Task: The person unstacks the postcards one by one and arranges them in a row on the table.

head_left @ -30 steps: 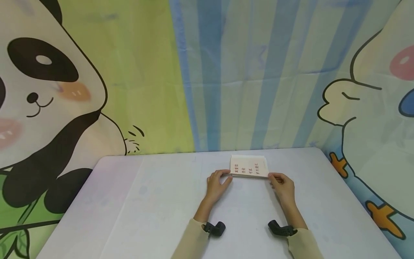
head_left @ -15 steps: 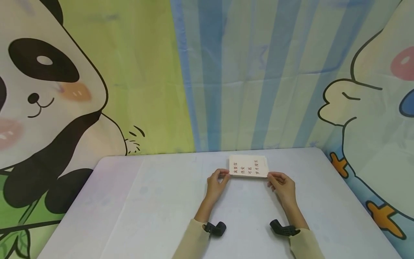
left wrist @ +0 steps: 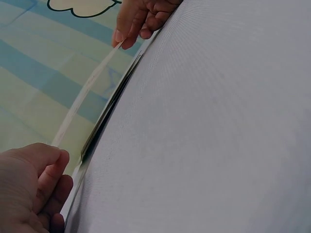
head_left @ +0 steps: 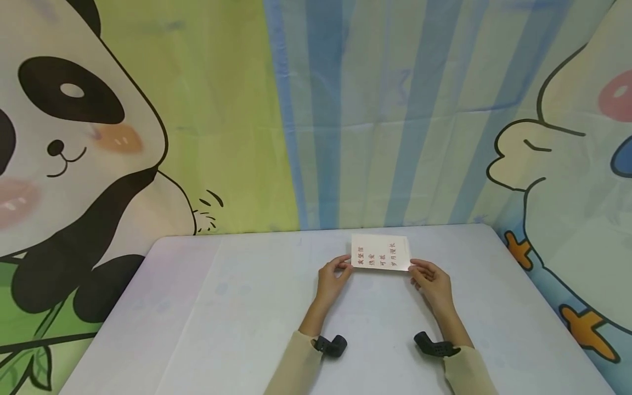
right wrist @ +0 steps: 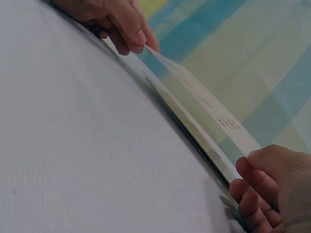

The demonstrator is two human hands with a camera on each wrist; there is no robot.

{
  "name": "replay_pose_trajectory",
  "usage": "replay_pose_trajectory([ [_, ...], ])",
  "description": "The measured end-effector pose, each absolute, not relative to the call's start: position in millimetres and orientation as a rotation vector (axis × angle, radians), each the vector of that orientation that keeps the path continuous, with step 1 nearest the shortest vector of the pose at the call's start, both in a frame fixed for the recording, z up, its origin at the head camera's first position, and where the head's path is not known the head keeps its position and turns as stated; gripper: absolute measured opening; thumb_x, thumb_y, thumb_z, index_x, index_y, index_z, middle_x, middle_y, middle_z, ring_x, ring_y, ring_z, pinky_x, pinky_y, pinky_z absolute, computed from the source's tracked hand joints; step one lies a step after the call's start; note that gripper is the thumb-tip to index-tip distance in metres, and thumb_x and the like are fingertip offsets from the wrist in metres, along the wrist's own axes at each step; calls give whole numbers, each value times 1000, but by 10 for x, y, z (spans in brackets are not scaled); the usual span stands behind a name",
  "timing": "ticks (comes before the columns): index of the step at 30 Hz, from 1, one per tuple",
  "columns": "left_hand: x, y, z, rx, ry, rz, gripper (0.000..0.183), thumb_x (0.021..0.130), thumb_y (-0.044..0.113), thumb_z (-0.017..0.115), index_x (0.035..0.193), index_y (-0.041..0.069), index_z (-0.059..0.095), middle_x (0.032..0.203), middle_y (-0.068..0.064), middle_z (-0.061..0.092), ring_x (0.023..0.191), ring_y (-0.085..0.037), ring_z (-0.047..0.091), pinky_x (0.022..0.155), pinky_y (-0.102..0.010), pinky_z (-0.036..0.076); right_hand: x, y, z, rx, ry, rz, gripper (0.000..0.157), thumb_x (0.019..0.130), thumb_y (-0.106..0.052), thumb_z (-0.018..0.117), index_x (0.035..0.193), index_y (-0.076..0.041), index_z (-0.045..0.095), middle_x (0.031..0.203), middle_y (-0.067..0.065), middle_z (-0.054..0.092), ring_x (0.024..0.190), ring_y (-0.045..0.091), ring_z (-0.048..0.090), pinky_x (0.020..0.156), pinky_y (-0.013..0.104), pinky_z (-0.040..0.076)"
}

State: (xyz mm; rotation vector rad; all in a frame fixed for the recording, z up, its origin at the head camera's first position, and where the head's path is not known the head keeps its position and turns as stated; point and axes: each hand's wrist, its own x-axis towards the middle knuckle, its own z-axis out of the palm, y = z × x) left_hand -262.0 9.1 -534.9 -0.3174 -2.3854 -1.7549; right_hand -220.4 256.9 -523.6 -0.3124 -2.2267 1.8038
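Observation:
A white card (head_left: pixel 380 252) with rows of reddish-brown characters is stretched between both hands near the far side of the table. My left hand (head_left: pixel 332 280) pinches its near left corner between thumb and fingers. At the near right corner, the right hand (head_left: pixel 432 282) pinches it the same way. Both wrist views show the card nearly edge-on, slightly bowed in the left one, raised off the tabletop. Beneath it lies a thin, flat, dark-edged stack (right wrist: pixel 187 128), apart from the card; its kind is hard to tell, and the card hides it in the head view.
A white-covered table (head_left: pixel 247 318) extends around the hands. Behind it hangs a striped curtain (head_left: pixel 370 126), with a cartoon panda (head_left: pixel 74 142) on the left and a pale cartoon figure (head_left: pixel 577 219) on the right. Each wrist wears a black camera (head_left: pixel 332 346).
The card has come up off the flat stack, whose edge showed beneath it earlier. Both hands keep their pinch at its near corners and have shifted only slightly.

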Motion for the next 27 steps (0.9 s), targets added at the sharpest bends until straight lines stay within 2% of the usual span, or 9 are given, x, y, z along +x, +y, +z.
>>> replay_pose_trajectory([
  [7, -2609, 74, -5334, -337, -2383, -1725, 28, 88, 13, 70, 116, 8, 69, 90, -2, 72, 93, -18, 64, 94, -41, 44, -2207, 2556, -5249, -304, -2230, 1768, 31, 91, -13, 69, 116, 5, 65, 84, -1, 67, 65, 5, 60, 57, 17, 48],
  [11, -2596, 74, -5334, -351, -2379, -1728, 28, 88, 13, 70, 116, 8, 69, 91, -2, 72, 94, -17, 65, 96, -41, 44, -2197, 2554, -5252, -290, -2250, 1725, 28, 91, -11, 69, 114, 4, 65, 85, 3, 65, 65, 6, 59, 56, 17, 48],
  [18, -2581, 72, -5331, -325, -2375, -1736, 28, 87, 12, 71, 114, 8, 69, 92, -2, 72, 95, -20, 64, 95, -41, 44, -2192, 2509, -5254, -343, -2302, 1673, 27, 93, -13, 66, 116, 1, 65, 96, 7, 64, 69, 4, 60, 59, 18, 49],
  [27, -2563, 49, -5328, -324, -2412, -1760, 30, 86, 8, 72, 115, 7, 68, 92, -3, 70, 95, -19, 63, 96, -40, 44, -2117, 2476, -5233, -350, -2379, 1623, 29, 91, -9, 65, 117, 3, 63, 101, 16, 63, 70, 6, 59, 59, 18, 50],
])
